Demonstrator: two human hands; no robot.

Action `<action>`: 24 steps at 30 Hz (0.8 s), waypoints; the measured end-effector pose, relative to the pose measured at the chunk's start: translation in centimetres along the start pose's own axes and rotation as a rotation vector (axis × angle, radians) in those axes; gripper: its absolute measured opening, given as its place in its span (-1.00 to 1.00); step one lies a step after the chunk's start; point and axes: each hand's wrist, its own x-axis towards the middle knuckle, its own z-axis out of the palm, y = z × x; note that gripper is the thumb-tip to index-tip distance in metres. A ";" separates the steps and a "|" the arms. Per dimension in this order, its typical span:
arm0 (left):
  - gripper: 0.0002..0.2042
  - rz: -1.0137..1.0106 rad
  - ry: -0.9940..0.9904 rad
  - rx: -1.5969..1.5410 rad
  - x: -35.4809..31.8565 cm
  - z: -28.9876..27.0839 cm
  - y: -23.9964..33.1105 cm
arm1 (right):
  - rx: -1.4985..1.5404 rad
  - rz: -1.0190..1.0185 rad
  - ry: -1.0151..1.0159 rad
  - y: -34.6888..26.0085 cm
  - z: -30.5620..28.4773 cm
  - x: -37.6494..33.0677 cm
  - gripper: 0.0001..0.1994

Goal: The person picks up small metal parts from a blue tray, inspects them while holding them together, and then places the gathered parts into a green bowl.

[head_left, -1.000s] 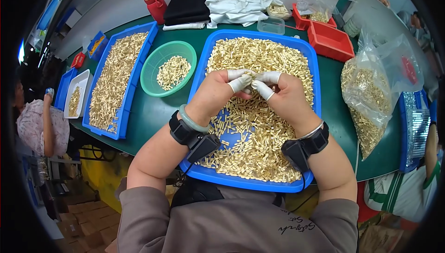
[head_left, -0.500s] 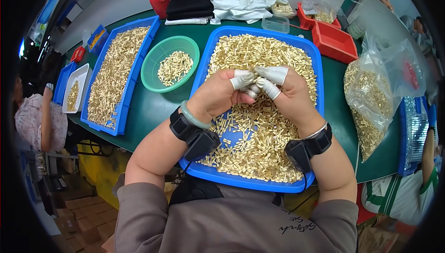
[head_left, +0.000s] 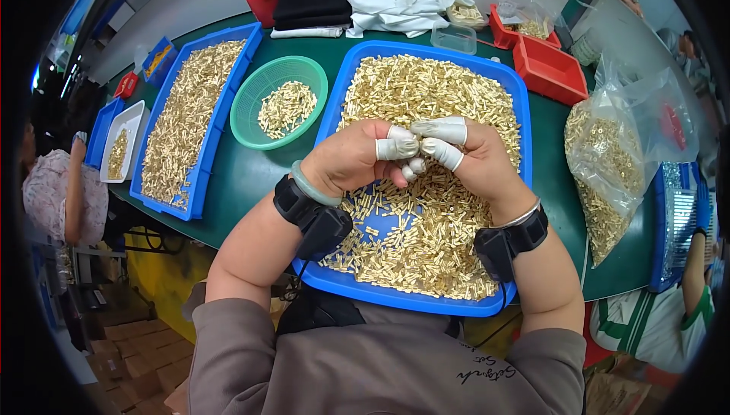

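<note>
Above a blue tray (head_left: 333, 117) heaped with small brass tubular pieces (head_left: 427, 84), both hands meet fingertip to fingertip. White finger cots cover several of my fingertips. My left hand (head_left: 351, 158) is closed in a pinch, thumb and forefinger pressed together, other fingers curled below. From the right, my right hand (head_left: 487, 160) pinches too, its thumb and forefinger touching the left fingertips. A small brass-coloured bit seems to sit between them, but the fingers hide most of it, so its kind cannot be made out.
Left stand a green basket (head_left: 238, 122) and a long blue tray (head_left: 199, 194), both with brass pieces. A clear bag (head_left: 601, 164) of brass parts lies right. Red bins (head_left: 551, 73), folded cloths (head_left: 395, 0) and a red flask (head_left: 261, 0) line the back. Co-workers sit on both sides.
My right forefinger has come down and straightened toward the left fingertips. The left fingers have shifted slightly down. At the far right, a co-worker's arm has moved lower.
</note>
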 end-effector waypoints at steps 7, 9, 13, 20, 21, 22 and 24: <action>-0.80 -0.001 0.011 -0.053 0.1 -0.2 -0.4 | -0.083 -0.075 0.012 -0.1 0.4 0.2 -0.76; -0.80 -0.003 -0.001 -0.057 0.1 -0.1 -0.3 | -0.272 -0.261 -0.035 -0.1 0.1 0.3 -0.76; -0.81 -0.013 0.000 -0.074 -0.1 0.2 -0.2 | -0.318 -0.268 -0.077 -0.8 0.1 0.3 -0.76; -0.82 -0.020 0.024 0.005 0.0 -0.2 -0.4 | -0.412 -0.287 -0.026 -0.4 0.1 0.4 -0.73; -0.82 -0.019 0.025 0.004 0.0 -0.2 -0.5 | -0.502 -0.330 -0.042 -0.5 0.1 0.4 -0.72; -0.82 -0.019 0.045 0.011 0.1 -0.2 -0.5 | -0.503 -0.329 -0.042 -0.5 0.2 0.4 -0.72; -0.82 -0.019 0.083 0.025 0.2 0.1 -0.5 | -0.564 -0.351 -0.002 -0.4 0.5 0.3 -0.68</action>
